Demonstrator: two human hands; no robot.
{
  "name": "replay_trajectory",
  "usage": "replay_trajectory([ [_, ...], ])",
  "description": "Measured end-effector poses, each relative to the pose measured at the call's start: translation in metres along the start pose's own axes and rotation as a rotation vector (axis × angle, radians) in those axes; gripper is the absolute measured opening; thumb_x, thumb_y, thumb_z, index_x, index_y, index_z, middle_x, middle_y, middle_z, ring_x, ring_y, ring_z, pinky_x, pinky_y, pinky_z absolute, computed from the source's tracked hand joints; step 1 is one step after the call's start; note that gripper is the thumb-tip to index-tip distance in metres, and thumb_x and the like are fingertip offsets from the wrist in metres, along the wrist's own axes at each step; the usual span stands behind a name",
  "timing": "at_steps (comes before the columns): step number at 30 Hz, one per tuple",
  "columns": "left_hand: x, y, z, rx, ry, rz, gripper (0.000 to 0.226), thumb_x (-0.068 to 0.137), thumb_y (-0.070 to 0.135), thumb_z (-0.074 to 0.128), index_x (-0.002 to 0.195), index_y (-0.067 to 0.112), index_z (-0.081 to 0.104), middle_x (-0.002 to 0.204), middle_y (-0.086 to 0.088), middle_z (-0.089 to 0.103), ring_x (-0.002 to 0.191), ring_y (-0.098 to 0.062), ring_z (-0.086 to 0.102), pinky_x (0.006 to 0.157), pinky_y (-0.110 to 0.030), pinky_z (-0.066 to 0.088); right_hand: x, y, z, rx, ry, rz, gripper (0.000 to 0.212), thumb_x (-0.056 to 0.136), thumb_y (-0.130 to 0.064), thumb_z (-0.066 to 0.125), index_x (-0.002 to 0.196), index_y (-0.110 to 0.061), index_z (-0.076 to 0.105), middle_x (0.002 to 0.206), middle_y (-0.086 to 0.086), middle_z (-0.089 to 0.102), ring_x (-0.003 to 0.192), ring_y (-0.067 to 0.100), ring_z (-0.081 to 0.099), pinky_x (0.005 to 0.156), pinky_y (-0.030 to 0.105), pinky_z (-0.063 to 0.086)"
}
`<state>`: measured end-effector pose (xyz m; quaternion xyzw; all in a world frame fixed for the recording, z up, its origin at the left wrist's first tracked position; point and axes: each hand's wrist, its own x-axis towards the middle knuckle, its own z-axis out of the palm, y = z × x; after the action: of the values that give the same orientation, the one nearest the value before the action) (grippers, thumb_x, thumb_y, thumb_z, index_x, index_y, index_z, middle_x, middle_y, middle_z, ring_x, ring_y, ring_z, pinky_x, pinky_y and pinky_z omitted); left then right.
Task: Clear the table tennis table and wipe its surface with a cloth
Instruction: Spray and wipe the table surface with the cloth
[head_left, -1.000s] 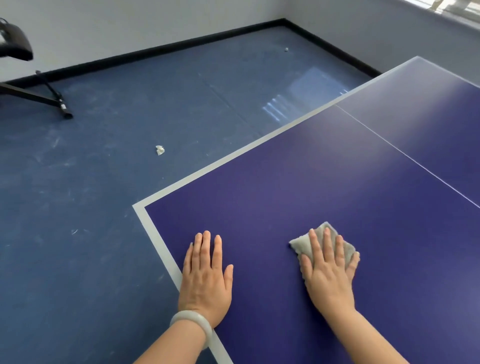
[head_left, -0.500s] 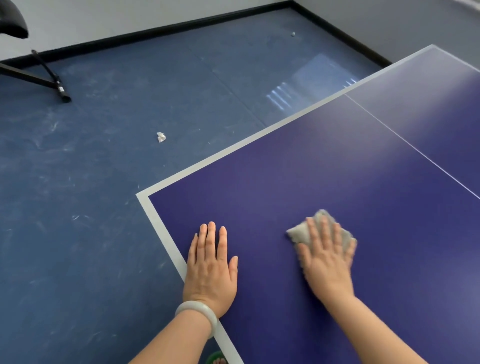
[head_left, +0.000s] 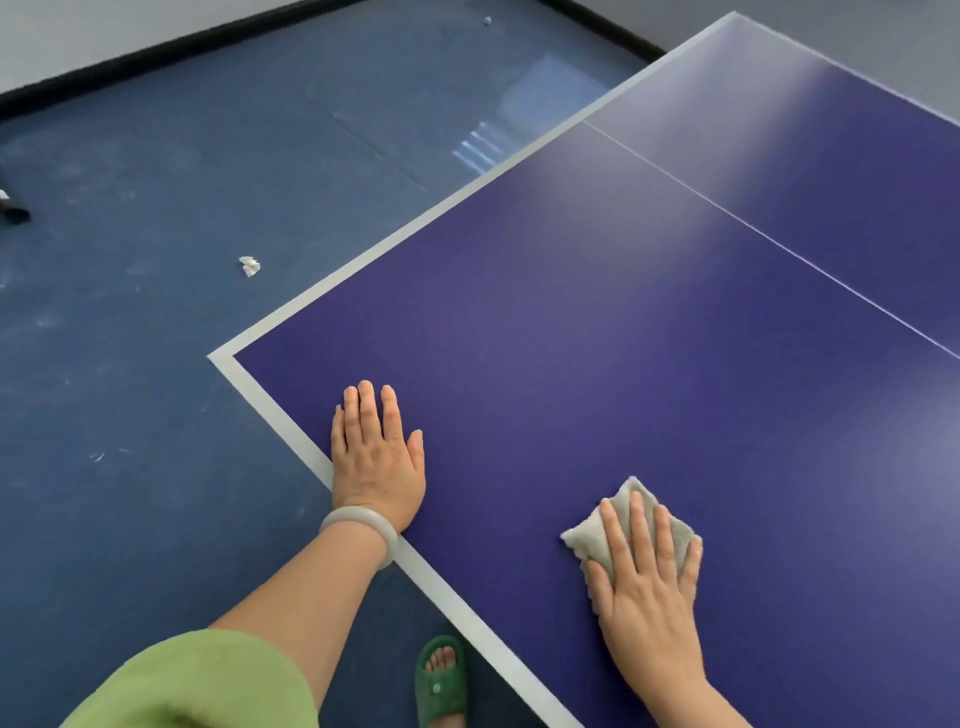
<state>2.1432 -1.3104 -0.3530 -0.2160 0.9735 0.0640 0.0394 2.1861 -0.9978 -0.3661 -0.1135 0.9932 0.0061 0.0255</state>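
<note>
Toward 5 o'clock on the purple table (head_left: 623, 322), a grey cloth (head_left: 584, 543) lies flat under the right hand (head_left: 644, 587), whose straight fingers press it down without curling round it. At 9 o'clock from the cloth, the left hand (head_left: 376, 457) rests flat, grasping nothing, by the white border, with a pale bracelet (head_left: 363, 530) on its wrist. Floor (head_left: 130, 415): a green slipper (head_left: 441, 686) at 6 o'clock, a paper scrap (head_left: 250, 266) at 10.

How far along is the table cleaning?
Clearing looks done: the visible part of the table tennis table carries only a grey cloth. Wiping is in hand: the right hand presses it flat near the close edge, and the left hand rests flat by the corner. Left: the rest of the top; which parts are already wiped cannot be told.
</note>
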Motion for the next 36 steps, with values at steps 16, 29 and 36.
replay_trajectory([
  [16, -0.182, 0.174, 0.033, -0.003, -0.188, 0.771, 0.083, 0.091, 0.048, 0.057, 0.153, 0.008, 0.019, 0.158, -0.019, 0.026, 0.148, -0.036, 0.022, 0.119, -0.05, 0.022, -0.175, 0.103, 0.01, 0.112, 0.037, 0.582, 0.063, 0.101, -0.057, 0.007, 0.155, -0.027, 0.022, 0.164, 0.005, 0.02, 0.148, 0.032, 0.023, 0.115, 0.063, 0.016],
  [29, -0.221, 0.205, 0.057, 0.161, -0.27, 0.865, 0.096, 0.087, 0.079, 0.006, 0.153, 0.012, 0.025, 0.159, -0.02, 0.023, 0.146, -0.044, 0.014, 0.117, -0.054, -0.001, -0.321, 0.152, 0.024, 0.09, 0.084, 0.678, 0.059, 0.103, -0.048, 0.017, 0.154, -0.022, 0.029, 0.164, 0.005, 0.018, 0.15, 0.03, 0.021, 0.115, 0.059, 0.02],
  [36, -0.243, 0.233, 0.04, 0.214, -0.232, 0.85, 0.099, 0.085, 0.071, 0.046, 0.156, 0.009, 0.019, 0.162, -0.021, 0.009, 0.149, -0.043, 0.005, 0.12, -0.056, 0.009, -0.297, 0.153, 0.016, 0.185, 0.1, 1.174, 0.062, 0.102, -0.046, 0.02, 0.156, -0.016, 0.023, 0.162, 0.017, 0.017, 0.149, 0.039, 0.018, 0.115, 0.066, 0.016],
])
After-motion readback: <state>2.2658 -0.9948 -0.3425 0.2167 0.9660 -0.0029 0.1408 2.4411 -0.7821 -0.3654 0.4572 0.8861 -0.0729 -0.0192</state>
